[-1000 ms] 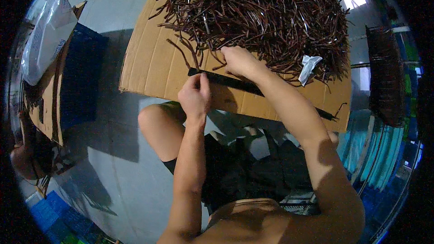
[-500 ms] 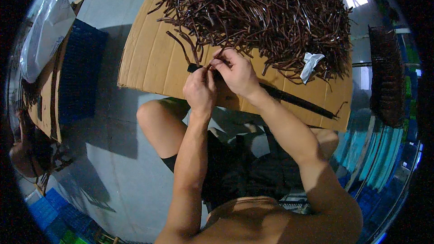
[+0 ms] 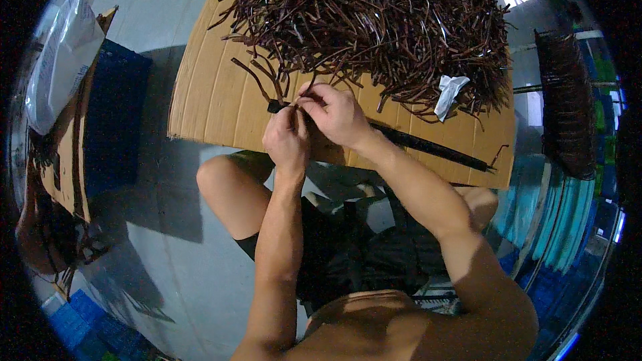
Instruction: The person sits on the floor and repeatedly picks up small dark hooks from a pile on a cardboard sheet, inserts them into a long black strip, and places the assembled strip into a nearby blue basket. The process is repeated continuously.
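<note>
My left hand [image 3: 286, 140] is closed around the left end of a long black strip [image 3: 435, 148], whose other end runs to the right across the cardboard. Several brown twig-like strands [image 3: 251, 77] stick out from the strip beside my left fingers. Close against it, my right hand [image 3: 338, 115] pinches another brown twig-like strand [image 3: 311, 83] between thumb and fingers. The fingers partly hide where this strand meets the strip. Just beyond both hands lies a big tangled pile of brown twig-like strands [image 3: 374, 27].
A cardboard sheet [image 3: 200, 93] carries the pile and a crumpled white scrap [image 3: 451, 96]. To the left stand a dark blue box [image 3: 117, 113] and a clear plastic bag [image 3: 63, 60]. Dark fringed material [image 3: 567, 103] hangs at the right, above turquoise slats [image 3: 552, 220].
The whole view has shifted slightly. Both hands stay together at the strip's left end, the right still pinching a strand there.
</note>
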Available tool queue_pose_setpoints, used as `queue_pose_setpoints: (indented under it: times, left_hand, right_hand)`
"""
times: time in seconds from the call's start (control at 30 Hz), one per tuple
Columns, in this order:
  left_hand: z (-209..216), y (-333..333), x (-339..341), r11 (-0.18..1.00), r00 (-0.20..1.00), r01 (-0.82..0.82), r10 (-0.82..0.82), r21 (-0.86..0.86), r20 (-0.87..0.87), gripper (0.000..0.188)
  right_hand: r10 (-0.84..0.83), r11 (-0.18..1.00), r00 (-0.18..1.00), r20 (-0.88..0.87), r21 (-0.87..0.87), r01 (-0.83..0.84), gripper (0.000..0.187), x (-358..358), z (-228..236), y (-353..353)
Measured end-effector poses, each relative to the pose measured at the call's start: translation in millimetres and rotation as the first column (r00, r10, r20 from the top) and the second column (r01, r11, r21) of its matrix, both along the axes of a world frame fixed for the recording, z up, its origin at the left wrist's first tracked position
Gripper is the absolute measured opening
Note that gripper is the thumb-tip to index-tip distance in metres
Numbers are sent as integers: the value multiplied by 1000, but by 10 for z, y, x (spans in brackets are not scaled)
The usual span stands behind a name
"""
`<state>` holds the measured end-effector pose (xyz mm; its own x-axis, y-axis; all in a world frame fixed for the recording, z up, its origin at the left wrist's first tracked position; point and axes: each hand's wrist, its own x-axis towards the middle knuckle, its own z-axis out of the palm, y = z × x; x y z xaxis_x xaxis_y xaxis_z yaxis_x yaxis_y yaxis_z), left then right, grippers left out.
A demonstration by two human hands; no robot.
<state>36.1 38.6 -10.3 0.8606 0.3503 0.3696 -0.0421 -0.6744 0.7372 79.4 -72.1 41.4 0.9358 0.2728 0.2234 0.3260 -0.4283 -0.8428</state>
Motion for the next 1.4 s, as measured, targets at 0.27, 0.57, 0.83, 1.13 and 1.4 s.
queue_pose_setpoints:
  times: [0.27, 0.57, 0.83, 1.13, 1.4]
  left_hand:
    - [51, 60, 0, 992, 998, -35, 28, -121, -61, 15]
    - [22, 61, -38, 995, 998, 55, -55, -77, 7, 16]
    - [24, 12, -19, 1000, 999, 31, -31, 4, 27, 11]
    - [13, 29, -27, 998, 999, 46, -44, 46, -27, 13]
    - [20, 40, -33, 998, 999, 36, -35, 59, -25, 12]
  right_hand:
    - [356, 913, 933, -48, -196, -359, 18, 485, -58, -289]
    - [347, 752, 859, 376, -659, -16, 13, 758, -61, -661]
    - [34, 995, 977, -211, 103, -12, 21, 145, -12, -145]
    - [37, 999, 993, -109, -11, -39, 15, 25, 37, -67]
    - [240, 967, 970, -36, -80, -242, 15, 149, 73, -116]
